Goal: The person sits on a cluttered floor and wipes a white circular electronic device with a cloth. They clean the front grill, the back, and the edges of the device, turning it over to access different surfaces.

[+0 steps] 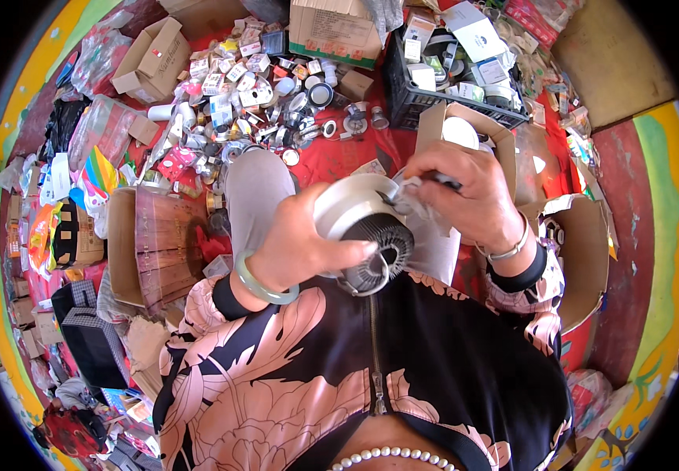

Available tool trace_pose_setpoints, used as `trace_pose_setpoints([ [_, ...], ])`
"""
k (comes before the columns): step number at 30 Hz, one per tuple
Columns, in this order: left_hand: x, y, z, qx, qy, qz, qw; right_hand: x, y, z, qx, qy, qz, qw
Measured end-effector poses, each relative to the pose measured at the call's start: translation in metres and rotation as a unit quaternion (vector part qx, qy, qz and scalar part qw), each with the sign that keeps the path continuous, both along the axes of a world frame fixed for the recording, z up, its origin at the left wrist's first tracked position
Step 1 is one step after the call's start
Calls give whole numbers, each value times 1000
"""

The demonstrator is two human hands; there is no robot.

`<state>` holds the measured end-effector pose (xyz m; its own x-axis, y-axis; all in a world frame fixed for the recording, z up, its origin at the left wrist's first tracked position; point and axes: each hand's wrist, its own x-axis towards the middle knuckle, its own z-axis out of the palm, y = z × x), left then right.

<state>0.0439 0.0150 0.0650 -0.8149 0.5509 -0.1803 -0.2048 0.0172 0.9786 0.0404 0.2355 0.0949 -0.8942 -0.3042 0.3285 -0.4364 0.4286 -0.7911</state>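
Observation:
My left hand is wrapped round a downlight in front of my chest. The light has a wide white rim and a ribbed black heat sink, which faces down toward me. My right hand is closed beside the rim, pinching a crumpled see-through plastic wrap. A small dark piece shows between its fingers, too little of it to name. Under the right hand stands an open cardboard box with a round white disc in it.
Beyond my knees, loose lamps and small boxes lie heaped on a red floor covering. A black crate full of boxed parts stands at the far right. Open cartons stand at my left and right. A larger carton is at the back.

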Motion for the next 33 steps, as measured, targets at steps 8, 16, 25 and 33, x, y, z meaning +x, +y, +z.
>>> trace_pose_setpoints([
  [8, -3, -13, -4, -42, 16, 54, 998, 11, 28, -20, -52, -4, -34, 998],
  [16, 1, -7, -4, -20, 13, 18, 1000, 12, 5, -32, 27, 39, 94, 994],
  [25, -3, -2, 1, 44, -69, -28, 996, 1, 7, -32, 62, 138, 161, 975],
  [33, -6, -1, -13, 24, -65, -70, 995, -9, 2, -22, 87, 108, 228, 964],
])
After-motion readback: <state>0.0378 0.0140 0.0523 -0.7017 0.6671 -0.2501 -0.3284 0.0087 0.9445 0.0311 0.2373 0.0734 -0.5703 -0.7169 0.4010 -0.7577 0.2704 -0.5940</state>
